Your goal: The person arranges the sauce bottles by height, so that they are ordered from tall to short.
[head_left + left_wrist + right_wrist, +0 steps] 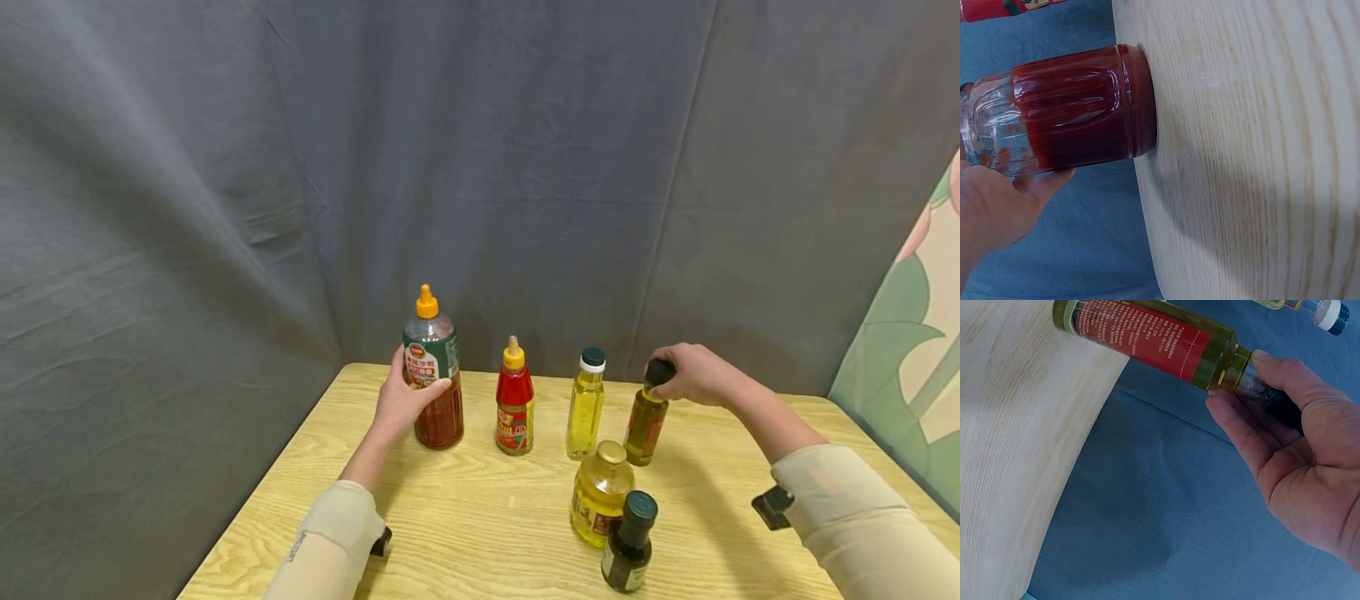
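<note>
My left hand (399, 402) grips a large squeeze bottle of red sauce (438, 421) round its labelled middle, thumb across the front. This bottle has an orange nozzle cap and stands upright at the back left, its base on the wood in the left wrist view. At the back right my right hand (693, 373) holds a dark olive-coloured oil bottle (643, 429) by its neck and black cap, thumb on one side and fingers on the other. A red label (1141, 337) with small print shows on it in the right wrist view.
Between the hands stand a smaller red sauce bottle (514, 412) with a yellow cap and a slim yellow oil bottle (585, 412). Nearer are a gold-capped oil jar (602, 492) and a small dark bottle (628, 550). A grey curtain (487, 183) hangs behind the table (465, 533).
</note>
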